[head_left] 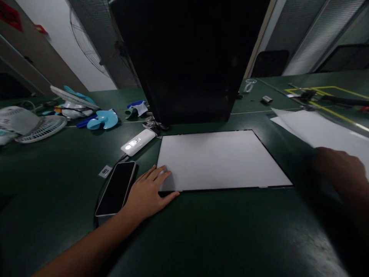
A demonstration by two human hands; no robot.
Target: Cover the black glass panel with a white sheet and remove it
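Note:
A flat white panel with a thin black edge (219, 161) lies in the middle of the green table. My left hand (150, 190) rests at its lower left corner, fingers spread on the white surface and thumb along the near edge. Over to the right, my right hand (341, 167) is smeared by motion beside white sheets (325, 125). Whether it touches or holds a sheet is not clear. A phone (117, 188) lies left of my left hand, and a white device with a cable (138, 142) sits above it.
Behind the panel stands a large dark screen (193, 61). Fan parts, including a light blue blade (103, 119) and a white grille (43, 129), lie at the left. A small metal piece (266, 100) and yellow tape lines (331, 113) are at the back right.

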